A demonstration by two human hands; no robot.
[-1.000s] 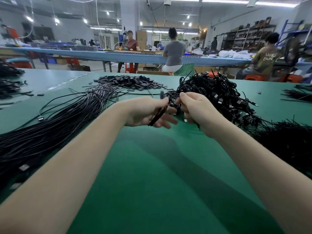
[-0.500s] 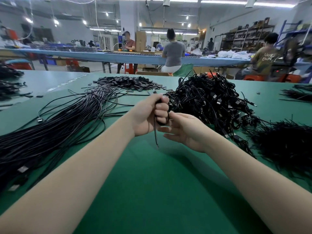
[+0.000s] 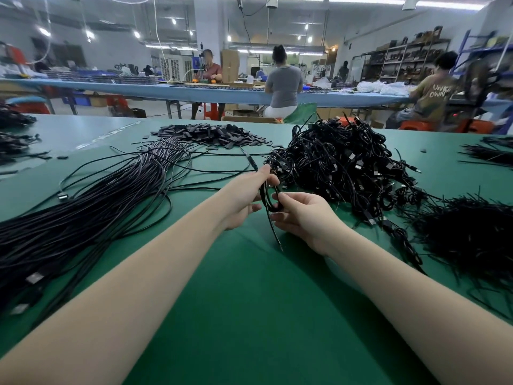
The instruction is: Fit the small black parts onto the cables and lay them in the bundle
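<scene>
Limp, light cable (image 3: 270, 215), just before the tangled heap (image 3: 341, 165): left hand (image 3: 247, 195) and right hand (image 3: 302, 218) each pinch it; best gripped near its end, where it probably flexes least.

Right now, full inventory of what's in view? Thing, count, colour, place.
Straight cable bundle: one, black, left on the table.
Small black parts: one heap, too many to count, far centre of the table.
Tangled cable pile: one, black, right of centre.
Held cable: one, black, looped between both hands, loose end hanging to the table.
Spiky strand heap: one, black, near right edge.
Table: one, green top.
Far bench: one, blue top, behind the table.
Workers at the bench: three plainly seen; any farther back are too blurred to count.
Shelving: dark, far right wall.
Left hand: grips the cable.
Right hand: pinches the cable loop.
</scene>
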